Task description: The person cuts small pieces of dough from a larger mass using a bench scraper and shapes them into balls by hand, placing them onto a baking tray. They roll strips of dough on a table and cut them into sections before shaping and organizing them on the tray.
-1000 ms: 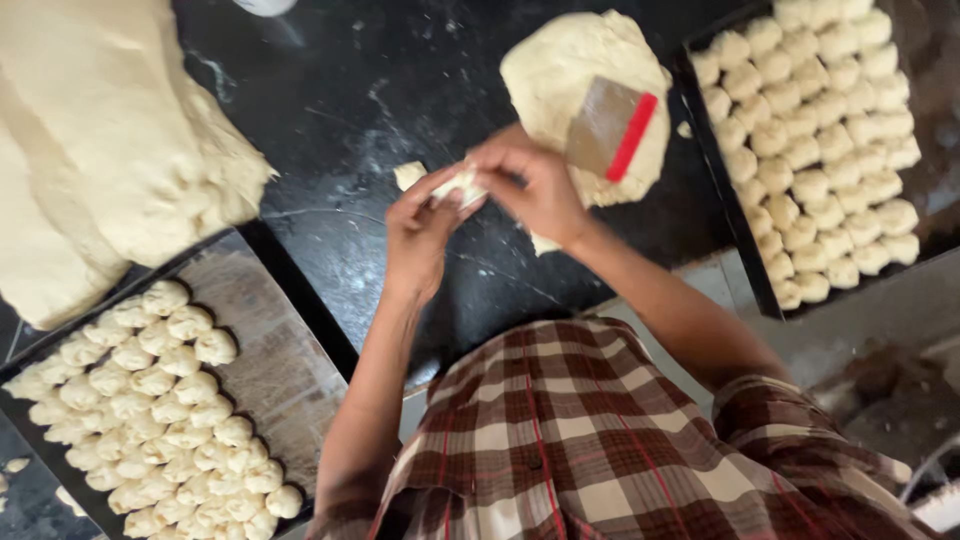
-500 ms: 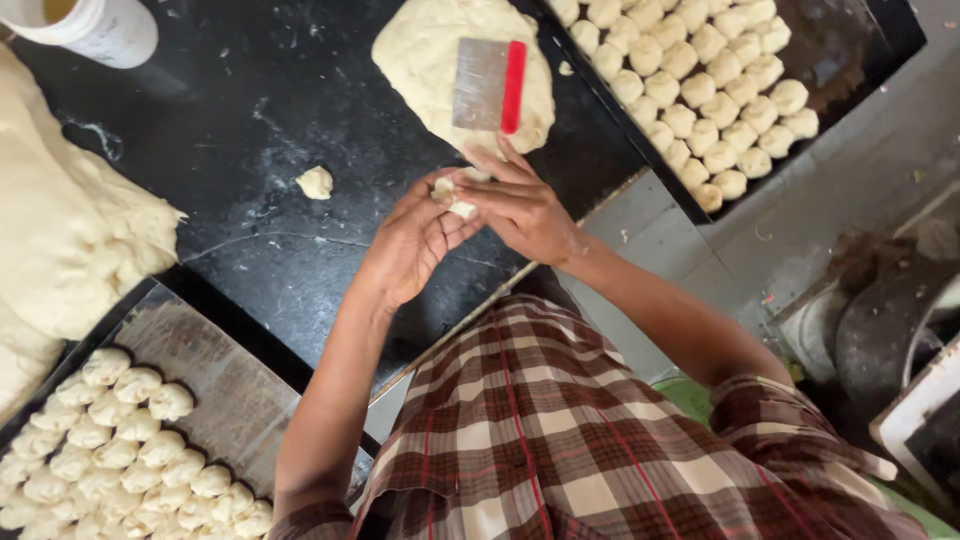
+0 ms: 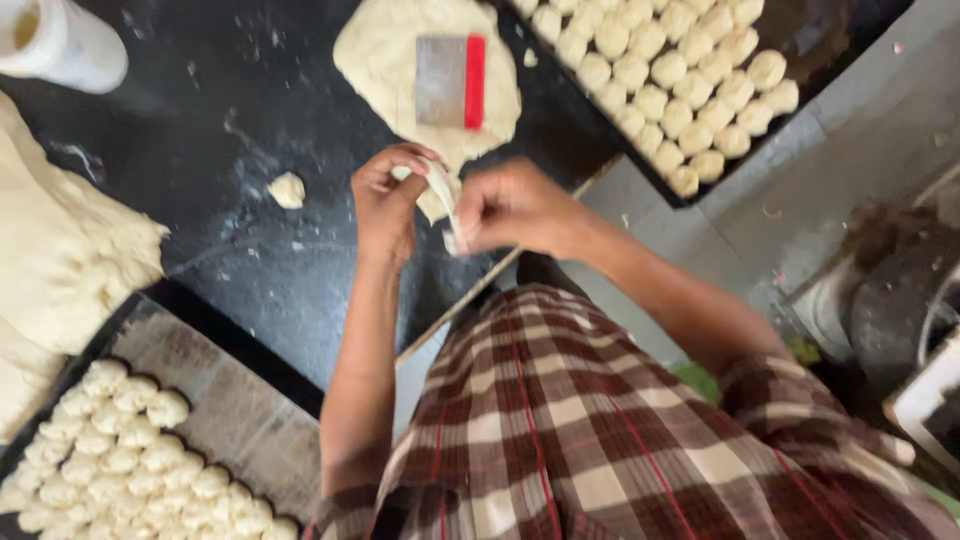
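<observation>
Head view: a big dough mass (image 3: 60, 270) lies well to the left of the hands on the dark counter (image 3: 230, 100), kept within reach, and two trays of shaped pieces (image 3: 690, 80) (image 3: 130, 460) flank them. Just beyond the hands, a scraper (image 3: 450, 80) rests on a flattened dough slab (image 3: 400, 50). The left hand (image 3: 385, 205) and right hand (image 3: 510, 210) pinch a dough strip (image 3: 440, 195) between them, fingers closed on it, stretching it above the counter edge.

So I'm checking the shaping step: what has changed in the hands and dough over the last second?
The left hand and right hand have drawn apart, stretching the dough piece into a strip between them. Both kept their grip. The scraper stayed on the dough slab.
</observation>
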